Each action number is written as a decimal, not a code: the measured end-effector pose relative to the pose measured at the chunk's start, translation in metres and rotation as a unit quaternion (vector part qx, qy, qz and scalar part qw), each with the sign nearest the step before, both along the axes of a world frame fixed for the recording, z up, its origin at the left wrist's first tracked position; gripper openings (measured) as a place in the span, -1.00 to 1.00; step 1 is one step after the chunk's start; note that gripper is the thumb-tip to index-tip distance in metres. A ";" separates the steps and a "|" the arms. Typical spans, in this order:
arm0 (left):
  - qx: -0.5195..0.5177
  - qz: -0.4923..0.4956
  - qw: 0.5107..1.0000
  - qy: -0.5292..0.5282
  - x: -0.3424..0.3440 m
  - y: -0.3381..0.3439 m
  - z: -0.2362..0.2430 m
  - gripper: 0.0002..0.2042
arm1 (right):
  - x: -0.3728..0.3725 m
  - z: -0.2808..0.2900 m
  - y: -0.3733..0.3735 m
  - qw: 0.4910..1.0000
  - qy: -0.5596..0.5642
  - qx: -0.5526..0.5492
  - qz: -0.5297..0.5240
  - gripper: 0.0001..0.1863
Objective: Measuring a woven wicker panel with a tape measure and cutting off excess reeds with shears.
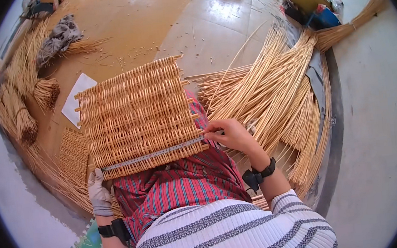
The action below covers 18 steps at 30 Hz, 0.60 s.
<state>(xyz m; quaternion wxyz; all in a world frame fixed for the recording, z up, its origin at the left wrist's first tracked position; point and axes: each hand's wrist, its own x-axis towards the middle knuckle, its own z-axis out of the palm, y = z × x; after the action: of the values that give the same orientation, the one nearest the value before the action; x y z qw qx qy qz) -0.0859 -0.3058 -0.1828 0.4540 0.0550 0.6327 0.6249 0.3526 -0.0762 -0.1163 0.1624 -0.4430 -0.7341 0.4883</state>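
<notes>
A flat rectangular panel of woven pale-gold wicker (138,115) lies across the person's lap at the centre of the frame, resting on a red striped cloth (176,188). Along the panel's lower edge a thin metal measuring tape (156,153) is stretched from side to side. The left hand (99,191), in a pale work glove at the lower left, is closed on the tape's end at the panel's lower left corner. The bare right hand (232,135), right of centre, pinches the tape's other end against the panel's lower right corner with fingertips together.

To the right of the panel a large fan of loose straw-coloured willow rods (277,97) spreads over the floor toward the upper right. At the left of the frame lie tied bundles of the same rods (21,117), and a white sheet of paper (77,98) sits just beside the panel's left edge. A smaller woven mat (73,157) shows partly under the panel at the lower left.

For a true reading, the tape should, in my judgement, lie flat and taut along one weave row, parallel to the panel's edge rather than slanting. Both ends need to sit at matching points, either the outermost weave or the stake tips, not one of each. Keeping the panel steady on the lap and pressing the tape down with the fingers stops it bowing over the ribbed surface.
</notes>
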 end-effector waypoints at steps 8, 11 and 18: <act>0.021 -0.023 1.000 0.000 0.011 0.014 0.014 -0.66 | 0.009 -0.001 -0.001 0.999 -0.011 -0.037 0.036 -0.74; 0.001 -0.013 1.000 0.009 0.011 0.012 0.014 -0.67 | 0.007 -0.008 -0.002 0.999 -0.002 -0.030 0.033 -0.75; -0.016 -0.001 0.996 0.088 0.018 0.012 0.015 -0.72 | 0.008 0.009 -0.010 0.998 -0.010 0.008 0.068 -0.80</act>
<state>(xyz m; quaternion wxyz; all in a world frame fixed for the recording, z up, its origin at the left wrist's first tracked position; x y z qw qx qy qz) -0.0677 -0.2940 -0.1680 0.3976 0.1032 0.6800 0.6073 0.3602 -0.0864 -0.1071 0.1254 -0.3958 -0.7680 0.4877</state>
